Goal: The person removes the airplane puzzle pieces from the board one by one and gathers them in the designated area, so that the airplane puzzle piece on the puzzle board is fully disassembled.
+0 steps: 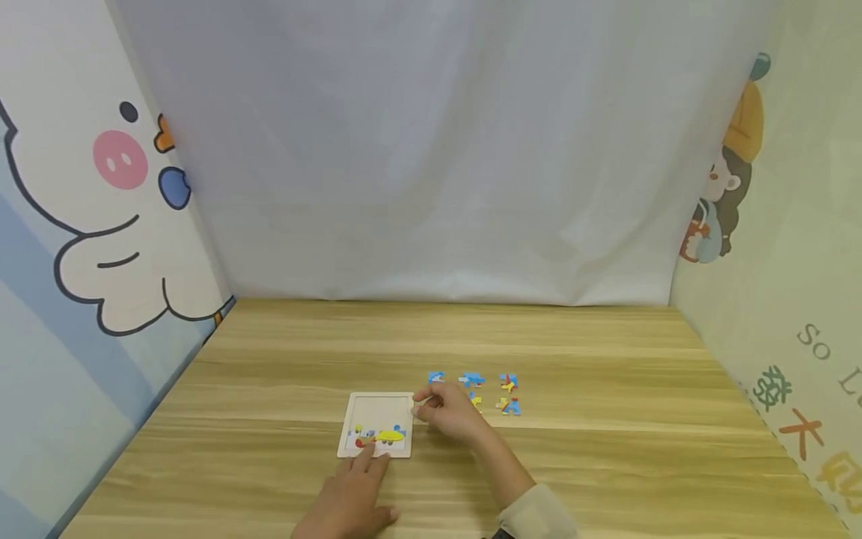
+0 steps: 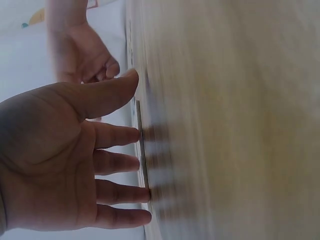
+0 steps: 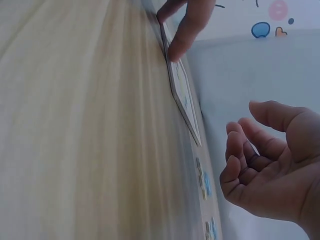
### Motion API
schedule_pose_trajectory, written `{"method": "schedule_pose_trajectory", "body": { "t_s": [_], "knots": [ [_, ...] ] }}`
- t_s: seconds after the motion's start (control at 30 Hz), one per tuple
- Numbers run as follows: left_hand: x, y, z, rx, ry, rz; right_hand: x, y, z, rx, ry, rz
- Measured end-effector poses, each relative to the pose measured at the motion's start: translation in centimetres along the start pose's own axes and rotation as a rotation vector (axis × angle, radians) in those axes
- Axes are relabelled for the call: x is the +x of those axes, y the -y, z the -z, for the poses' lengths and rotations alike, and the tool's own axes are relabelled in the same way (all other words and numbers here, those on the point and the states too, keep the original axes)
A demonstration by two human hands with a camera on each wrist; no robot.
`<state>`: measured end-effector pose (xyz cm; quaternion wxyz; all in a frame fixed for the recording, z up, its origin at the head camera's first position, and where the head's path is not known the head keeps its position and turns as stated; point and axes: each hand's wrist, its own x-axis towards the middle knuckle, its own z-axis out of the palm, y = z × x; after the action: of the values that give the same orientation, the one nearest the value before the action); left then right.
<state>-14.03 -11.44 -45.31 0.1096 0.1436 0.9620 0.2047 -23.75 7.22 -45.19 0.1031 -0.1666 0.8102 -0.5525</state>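
Observation:
A pale square puzzle tray (image 1: 380, 410) lies on the table, with joined jigsaw pieces (image 1: 389, 436) in yellow, blue and red along its near side. My left hand (image 1: 353, 490) rests its straight fingertips on the tray's near edge; in the left wrist view these fingers (image 2: 117, 164) are spread along the board's thin side. Beside the tray's right edge is my right hand (image 1: 456, 412), loosely curled. The right wrist view shows its thumb (image 3: 275, 114) apart from the fingers and nothing between them. Loose jigsaw pieces (image 1: 471, 379) lie just beyond it, one partly hidden by the hand.
The loose pieces form two rough rows, with a blue and red one (image 1: 509, 383) at the far right. The wooden table (image 1: 606, 419) ends at a grey-white curtain (image 1: 438, 187) behind. Printed panels (image 1: 74, 247) stand on both sides.

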Motion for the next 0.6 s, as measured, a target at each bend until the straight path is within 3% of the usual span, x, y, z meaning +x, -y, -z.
{"method": "schedule_pose_trajectory", "body": {
  "t_s": [0.17,0.4,0.6],
  "knots": [
    [0.1,-0.3,0.2,0.009,0.03,0.006,1.7,0.7,-1.7,-0.06,0.051,0.022],
    [0.2,-0.1,0.3,0.044,0.017,-0.054,4.0,-0.2,-3.3,-0.194,0.148,0.054],
    [0.3,0.2,0.2,0.054,0.049,-0.021,5.4,-0.3,-4.5,-0.214,0.259,0.092]
  ]
}}
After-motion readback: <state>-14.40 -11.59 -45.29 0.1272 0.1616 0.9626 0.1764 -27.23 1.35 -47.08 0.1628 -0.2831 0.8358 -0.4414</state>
